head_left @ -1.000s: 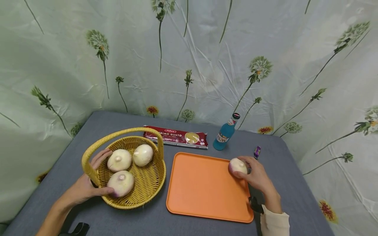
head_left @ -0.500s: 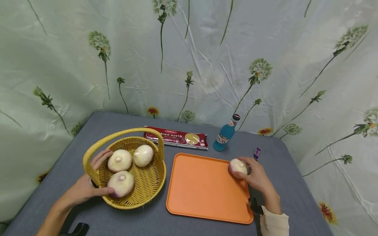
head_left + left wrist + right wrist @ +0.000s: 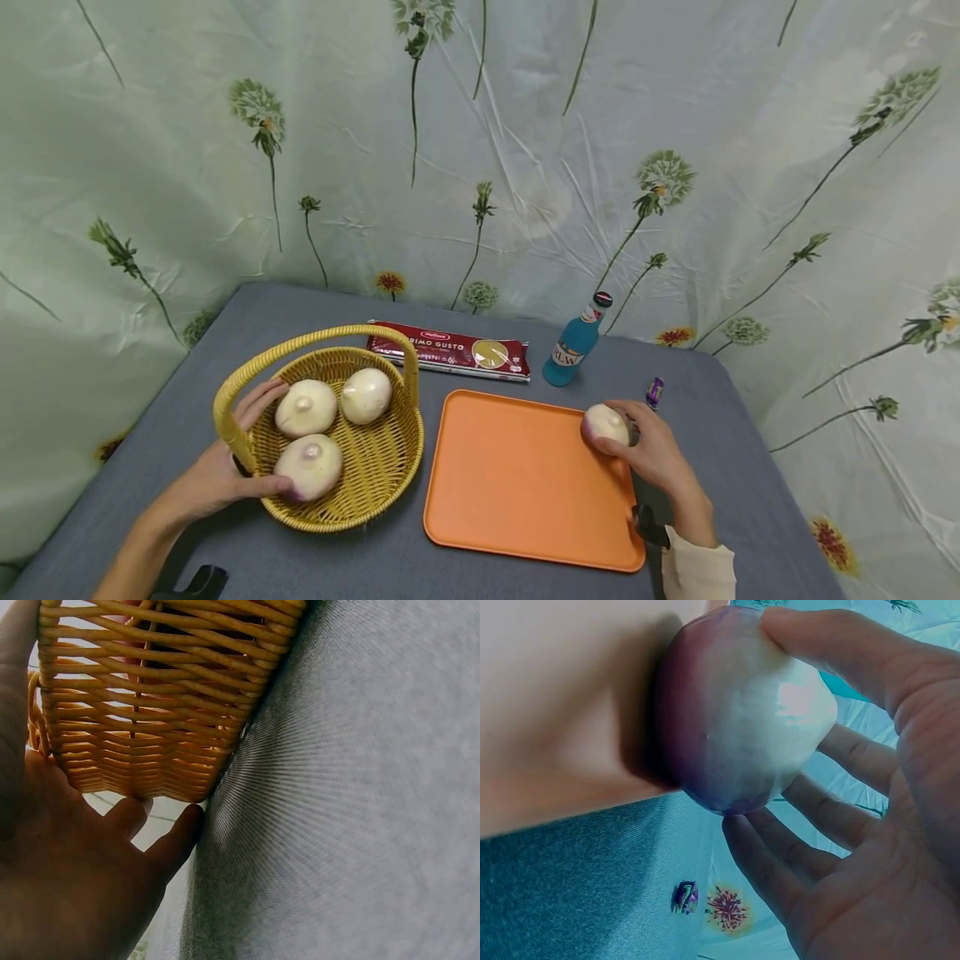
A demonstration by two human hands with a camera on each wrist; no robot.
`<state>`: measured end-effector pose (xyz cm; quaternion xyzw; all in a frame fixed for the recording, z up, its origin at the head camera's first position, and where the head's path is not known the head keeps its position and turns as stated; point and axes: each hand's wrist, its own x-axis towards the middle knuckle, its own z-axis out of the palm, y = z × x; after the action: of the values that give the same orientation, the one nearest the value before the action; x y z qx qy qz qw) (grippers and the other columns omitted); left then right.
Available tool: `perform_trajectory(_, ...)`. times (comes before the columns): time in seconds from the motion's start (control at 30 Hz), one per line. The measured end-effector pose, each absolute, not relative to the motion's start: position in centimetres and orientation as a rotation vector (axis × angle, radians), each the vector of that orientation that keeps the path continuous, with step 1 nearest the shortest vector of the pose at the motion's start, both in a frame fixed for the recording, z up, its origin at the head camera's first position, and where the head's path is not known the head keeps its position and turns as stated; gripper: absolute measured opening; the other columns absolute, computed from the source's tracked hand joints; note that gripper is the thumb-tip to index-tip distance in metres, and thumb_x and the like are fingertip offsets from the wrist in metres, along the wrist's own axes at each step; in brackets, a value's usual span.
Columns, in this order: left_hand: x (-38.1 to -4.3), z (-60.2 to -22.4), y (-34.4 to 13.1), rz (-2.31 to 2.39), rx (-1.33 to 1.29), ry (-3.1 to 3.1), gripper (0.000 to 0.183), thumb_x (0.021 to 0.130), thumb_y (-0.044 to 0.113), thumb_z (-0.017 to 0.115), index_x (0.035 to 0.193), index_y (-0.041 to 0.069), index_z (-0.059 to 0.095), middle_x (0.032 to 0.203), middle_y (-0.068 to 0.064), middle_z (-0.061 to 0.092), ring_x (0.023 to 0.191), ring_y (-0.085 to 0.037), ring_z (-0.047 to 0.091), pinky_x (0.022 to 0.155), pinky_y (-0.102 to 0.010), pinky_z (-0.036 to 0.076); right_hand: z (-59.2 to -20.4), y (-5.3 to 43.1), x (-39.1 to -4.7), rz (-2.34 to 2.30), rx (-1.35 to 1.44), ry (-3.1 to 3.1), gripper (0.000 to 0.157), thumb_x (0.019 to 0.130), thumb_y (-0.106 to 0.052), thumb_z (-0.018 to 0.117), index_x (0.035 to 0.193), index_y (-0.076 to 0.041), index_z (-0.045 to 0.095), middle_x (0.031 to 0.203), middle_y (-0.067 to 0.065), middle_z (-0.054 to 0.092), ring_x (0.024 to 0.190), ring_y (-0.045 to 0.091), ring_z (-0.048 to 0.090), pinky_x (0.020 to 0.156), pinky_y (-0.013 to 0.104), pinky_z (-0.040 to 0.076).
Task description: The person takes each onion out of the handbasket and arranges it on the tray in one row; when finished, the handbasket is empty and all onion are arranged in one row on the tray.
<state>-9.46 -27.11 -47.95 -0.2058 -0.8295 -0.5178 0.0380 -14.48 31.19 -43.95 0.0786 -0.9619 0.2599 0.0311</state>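
Observation:
On the left stands a yellow wicker basket (image 3: 375,467) with a tall arched handle. In it lie three white turnips with purple undersides: one at the left (image 3: 306,408), one at the right (image 3: 367,396) and one in front (image 3: 308,467). My left hand (image 3: 213,479) holds the basket's left side, thumb and some fingertips over the rim. The left wrist view shows other fingers low against the weave (image 3: 150,697). With my right hand (image 3: 651,442) I grip another turnip (image 3: 735,720) between thumb and fingers, at the right edge of an orange tray (image 3: 525,483).
Behind the basket and tray lies a red spaghetti packet (image 3: 457,350). A blue bottle (image 3: 573,346) stands behind the tray, and a small purple-wrapped sweet (image 3: 655,392) lies beyond my right hand. A flowered curtain (image 3: 345,167) hangs along the grey table's (image 3: 390,567) back edge.

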Motion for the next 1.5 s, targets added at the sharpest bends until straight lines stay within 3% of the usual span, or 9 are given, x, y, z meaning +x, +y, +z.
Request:
perform_trajectory(0.3, -9.5, -47.8, -27.2, -1.587, -0.627, -2.555, 0.116, 0.067, 0.007, 0.087, 0.161, 0.013, 0.019, 0.166, -0.008, 0.009, 0.147, 0.005, 0.004, 0.101, -0.003, 0.010, -43.8, 31.1, -14.6, 0.807, 0.264, -2.944, 0.062, 0.083, -0.033, 0.083, 0.133, -0.005, 0.060, 0.135, 0.021, 0.058, 0.124, 0.042, 0.052, 0.097, 0.062, 0.045)
perform_trajectory(0.7, -9.4, -48.1, -27.1, -1.602, -0.638, -2.544, 0.117, 0.066, 0.007, 0.088, 0.161, 0.013, 0.020, 0.166, -0.007, 0.009, 0.148, 0.003, 0.003, 0.103, -0.004, 0.009, -42.7, 29.9, -14.0, 0.794, 0.371, -2.867, 0.055, 0.083, -0.021, 0.082, 0.130, -0.003, 0.061, 0.134, 0.023, 0.056, 0.124, 0.045, 0.051, 0.098, 0.067, 0.041)
perform_trajectory(0.93, -9.7, -48.1, -27.4, -1.627, -0.711, -2.486, 0.121, 0.062, 0.008, 0.090, 0.160, 0.009, 0.020, 0.166, -0.011, 0.010, 0.151, -0.003, 0.003, 0.105, -0.004, 0.011, -41.9, 27.3, -14.5, 0.826, 0.491, -2.824, 0.053, 0.083, -0.018, 0.082, 0.131, -0.005, 0.063, 0.137, 0.021, 0.056, 0.127, 0.041, 0.051, 0.100, 0.063, 0.042)
perform_trajectory(1.13, -9.2, -48.3, -28.4, -1.665, -0.749, -2.464, 0.127, 0.063, 0.025, 0.094, 0.162, 0.010, 0.014, 0.168, -0.011, 0.004, 0.152, -0.003, 0.000, 0.105, -0.004, 0.010, -40.1, 22.9, -14.8, 0.858, 0.640, -2.802, 0.056, 0.085, -0.022, 0.081, 0.135, -0.008, 0.061, 0.142, 0.015, 0.054, 0.121, 0.035, 0.056, 0.101, 0.057, 0.045)
perform_trajectory(1.3, -9.1, -48.4, -28.5, -1.691, -0.759, -2.473, 0.129, 0.064, 0.026, 0.094, 0.162, 0.011, 0.011, 0.168, -0.013, 0.001, 0.152, -0.004, -0.001, 0.105, -0.004, 0.012, -38.8, 19.8, -14.5, 0.915, 0.733, -2.786, 0.055, 0.087, -0.025, 0.080, 0.136, -0.011, 0.060, 0.145, 0.011, 0.052, 0.134, 0.033, 0.048, 0.102, 0.056, 0.046)
perform_trajectory(1.5, -9.8, -48.7, -28.2, -1.704, -0.786, -2.470, 0.130, 0.063, 0.028, 0.094, 0.162, 0.010, 0.011, 0.167, -0.016, 0.000, 0.152, -0.004, -0.001, 0.105, -0.004, 0.012, -38.3, 17.8, -13.9, 0.962, 0.830, -2.767, 0.053, 0.088, -0.025, 0.079, 0.136, -0.014, 0.060, 0.147, 0.008, 0.050, 0.136, 0.029, 0.047, 0.103, 0.053, 0.046)
